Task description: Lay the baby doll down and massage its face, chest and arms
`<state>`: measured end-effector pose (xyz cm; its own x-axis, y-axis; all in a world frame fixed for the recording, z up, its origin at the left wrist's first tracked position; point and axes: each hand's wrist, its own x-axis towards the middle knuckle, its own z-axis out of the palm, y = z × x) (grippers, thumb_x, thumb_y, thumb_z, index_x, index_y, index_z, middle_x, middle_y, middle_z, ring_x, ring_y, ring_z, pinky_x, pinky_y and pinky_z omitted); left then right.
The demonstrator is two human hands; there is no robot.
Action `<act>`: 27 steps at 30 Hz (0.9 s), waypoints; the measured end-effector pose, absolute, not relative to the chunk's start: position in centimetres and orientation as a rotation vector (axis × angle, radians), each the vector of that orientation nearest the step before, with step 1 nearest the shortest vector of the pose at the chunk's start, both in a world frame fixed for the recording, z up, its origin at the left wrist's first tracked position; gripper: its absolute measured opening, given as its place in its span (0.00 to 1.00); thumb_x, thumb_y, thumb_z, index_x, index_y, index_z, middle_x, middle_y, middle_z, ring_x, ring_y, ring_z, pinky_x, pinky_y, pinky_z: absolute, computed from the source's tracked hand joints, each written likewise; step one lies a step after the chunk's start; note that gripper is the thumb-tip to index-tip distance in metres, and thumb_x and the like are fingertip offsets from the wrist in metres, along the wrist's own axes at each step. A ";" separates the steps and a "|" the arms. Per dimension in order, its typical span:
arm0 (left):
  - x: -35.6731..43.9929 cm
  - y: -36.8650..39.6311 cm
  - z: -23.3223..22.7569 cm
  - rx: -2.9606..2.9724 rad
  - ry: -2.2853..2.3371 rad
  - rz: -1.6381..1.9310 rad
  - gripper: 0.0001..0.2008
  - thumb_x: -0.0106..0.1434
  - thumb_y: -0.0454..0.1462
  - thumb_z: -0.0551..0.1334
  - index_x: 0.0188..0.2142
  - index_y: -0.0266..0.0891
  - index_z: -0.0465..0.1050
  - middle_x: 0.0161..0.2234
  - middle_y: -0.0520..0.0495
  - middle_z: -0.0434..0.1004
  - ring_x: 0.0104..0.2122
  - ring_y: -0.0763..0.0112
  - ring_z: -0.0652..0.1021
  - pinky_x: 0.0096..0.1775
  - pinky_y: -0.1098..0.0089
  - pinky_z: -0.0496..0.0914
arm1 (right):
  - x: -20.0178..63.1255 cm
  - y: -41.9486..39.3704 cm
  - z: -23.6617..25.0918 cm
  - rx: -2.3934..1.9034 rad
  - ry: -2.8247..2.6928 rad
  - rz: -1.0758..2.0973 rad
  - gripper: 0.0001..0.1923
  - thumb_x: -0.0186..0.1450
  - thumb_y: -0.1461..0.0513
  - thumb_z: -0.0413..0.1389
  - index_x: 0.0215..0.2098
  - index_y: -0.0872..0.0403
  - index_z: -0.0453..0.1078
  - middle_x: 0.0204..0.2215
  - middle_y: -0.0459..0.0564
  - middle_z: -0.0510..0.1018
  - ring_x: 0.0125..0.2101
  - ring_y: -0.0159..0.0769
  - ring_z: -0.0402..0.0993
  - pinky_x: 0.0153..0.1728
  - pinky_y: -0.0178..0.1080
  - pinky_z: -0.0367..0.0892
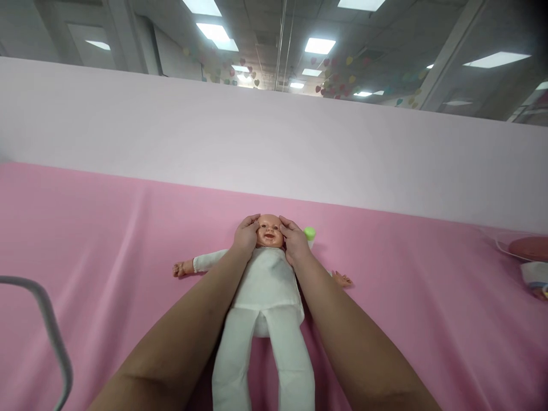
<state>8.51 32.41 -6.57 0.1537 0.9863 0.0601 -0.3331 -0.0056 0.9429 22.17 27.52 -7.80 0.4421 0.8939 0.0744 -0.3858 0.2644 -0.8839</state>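
Observation:
A baby doll (265, 285) in a white suit lies on its back on the pink sheet (107, 240), arms spread, legs toward me. My left hand (245, 235) cups the left side of the doll's head (269, 230). My right hand (293, 240) cups the right side. Both hands press against the cheeks with thumbs near the face. A small bottle with a green cap (309, 233) stands just beyond my right hand, partly hidden by it.
A pale pink backdrop (274, 142) rises behind the sheet. A grey metal rail (51, 331) curves in at the lower left. At the far right edge lie a pink round object (531, 248) and part of another doll (537, 279).

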 end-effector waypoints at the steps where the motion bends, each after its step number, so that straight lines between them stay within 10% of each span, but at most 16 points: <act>1: 8.5 32.4 -6.6 1.078 0.826 1.253 0.18 0.57 0.39 0.67 0.48 0.41 0.79 0.44 0.43 0.83 0.42 0.61 0.82 0.48 0.60 0.76 | 22.2 27.5 -7.8 -0.925 -0.661 0.957 0.24 0.53 0.58 0.70 0.49 0.47 0.79 0.50 0.49 0.83 0.50 0.44 0.80 0.54 0.50 0.76; 27: 8.4 32.6 -6.3 1.096 0.852 1.228 0.21 0.57 0.38 0.68 0.50 0.41 0.76 0.46 0.43 0.81 0.44 0.59 0.81 0.48 0.60 0.76 | 21.9 27.5 -7.4 -0.959 -0.734 0.923 0.27 0.55 0.56 0.67 0.53 0.49 0.77 0.60 0.52 0.78 0.59 0.46 0.75 0.61 0.49 0.71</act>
<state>8.42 32.59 -6.32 0.1686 0.9839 0.0595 -0.2882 -0.0086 0.9575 21.92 27.50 -7.38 0.4283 0.8958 0.1185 -0.3169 0.2717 -0.9087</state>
